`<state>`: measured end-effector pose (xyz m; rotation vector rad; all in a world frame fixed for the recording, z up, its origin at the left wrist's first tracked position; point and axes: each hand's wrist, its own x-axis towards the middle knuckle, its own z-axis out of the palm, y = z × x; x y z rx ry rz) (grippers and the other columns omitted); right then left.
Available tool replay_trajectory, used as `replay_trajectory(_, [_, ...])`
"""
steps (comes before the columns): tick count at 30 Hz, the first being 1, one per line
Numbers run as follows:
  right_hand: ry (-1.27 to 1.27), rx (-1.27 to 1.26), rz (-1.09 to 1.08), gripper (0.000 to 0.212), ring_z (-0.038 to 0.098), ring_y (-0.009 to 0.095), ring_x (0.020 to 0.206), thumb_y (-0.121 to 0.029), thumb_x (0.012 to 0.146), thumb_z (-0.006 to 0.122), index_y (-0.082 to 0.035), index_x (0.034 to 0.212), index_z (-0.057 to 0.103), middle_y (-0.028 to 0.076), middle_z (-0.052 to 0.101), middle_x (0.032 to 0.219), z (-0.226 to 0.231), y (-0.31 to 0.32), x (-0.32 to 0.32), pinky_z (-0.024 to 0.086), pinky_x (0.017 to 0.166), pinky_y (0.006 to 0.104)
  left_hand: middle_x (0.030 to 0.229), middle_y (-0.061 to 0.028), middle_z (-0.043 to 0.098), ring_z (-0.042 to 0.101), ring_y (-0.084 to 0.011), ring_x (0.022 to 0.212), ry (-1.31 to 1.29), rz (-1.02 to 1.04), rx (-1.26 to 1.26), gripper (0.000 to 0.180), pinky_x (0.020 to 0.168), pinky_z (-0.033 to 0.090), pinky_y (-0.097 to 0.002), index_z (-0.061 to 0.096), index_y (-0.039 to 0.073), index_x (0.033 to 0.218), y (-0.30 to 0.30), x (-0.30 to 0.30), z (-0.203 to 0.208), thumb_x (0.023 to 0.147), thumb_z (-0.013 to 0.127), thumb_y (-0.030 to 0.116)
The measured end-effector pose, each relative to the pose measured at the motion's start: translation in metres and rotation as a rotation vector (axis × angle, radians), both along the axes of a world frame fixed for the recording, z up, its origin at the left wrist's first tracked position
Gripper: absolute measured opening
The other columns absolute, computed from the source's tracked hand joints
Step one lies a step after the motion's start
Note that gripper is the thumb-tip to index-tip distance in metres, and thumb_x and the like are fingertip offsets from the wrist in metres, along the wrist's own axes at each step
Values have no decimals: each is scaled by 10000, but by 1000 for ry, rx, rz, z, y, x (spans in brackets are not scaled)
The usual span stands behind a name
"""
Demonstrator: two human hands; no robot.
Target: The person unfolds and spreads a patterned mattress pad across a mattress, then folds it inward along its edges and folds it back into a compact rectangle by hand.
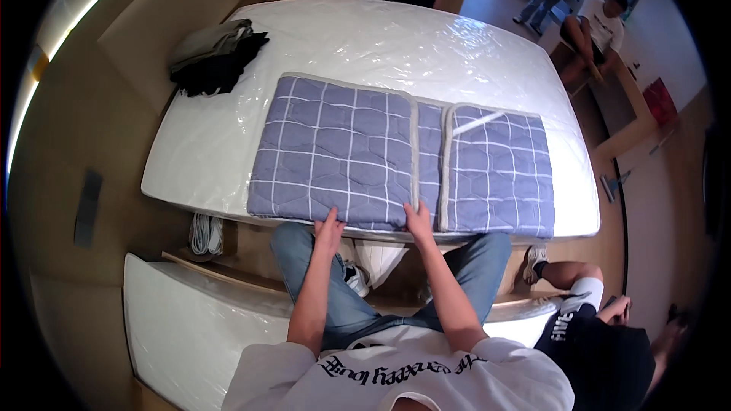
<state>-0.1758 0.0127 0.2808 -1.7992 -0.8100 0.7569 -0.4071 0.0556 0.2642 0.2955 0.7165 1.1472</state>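
A blue-grey quilted mattress pad (339, 140) with white grid lines and pale piping lies folded on the plastic-wrapped mattress (365, 45). Its left and right parts are folded inward, leaving a narrow strip between them. A white band crosses the upper corner of the right part. My left hand (329, 234) grips the near edge of the left part, thumb on top and the other fingers mostly hidden below. My right hand (417, 222) holds the same edge near the piped border, its thumb on the fabric.
Dark and grey folded clothes (217, 57) lie at the mattress's far left. Behind me is another plastic-wrapped mattress (198, 327). Bundled pale cable (202, 234) sits beneath the near left side. A person in black (601, 350) sits at lower right; others are at the back.
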Motion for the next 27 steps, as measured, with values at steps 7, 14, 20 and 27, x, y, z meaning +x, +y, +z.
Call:
replay_trajectory(7, [256,-95,151,372,564,147,625,-332,850,544,-9,1023,482,61,563,726,16,-14,-6,479,595,327,1152,-100,462,526,-232,955,218,44,-78,508,713,473,-397,331,88,1223,2,-4,10,818,612,210])
replay_trajectory(14, [669,-18,-238,516,591,138,768,-386,823,577,-5,1147,452,35,562,840,46,-92,26,474,580,268,1101,-142,477,555,-244,894,261,68,-107,471,690,497,-386,371,11,1144,-17,-11,17,815,619,239])
replay_trajectory(20, [622,201,-640,394,574,148,711,-345,785,644,-35,916,440,43,537,758,40,-98,57,484,554,298,878,-202,617,631,-251,777,423,-748,74,499,692,505,-300,529,-21,933,-38,18,50,881,422,464])
replay_trajectory(27, [523,408,-590,290,501,140,439,-228,818,570,-21,927,399,73,513,656,86,-66,72,423,396,252,1124,-129,542,572,-215,979,400,-765,270,394,766,479,-301,455,19,1150,-46,118,59,903,452,327])
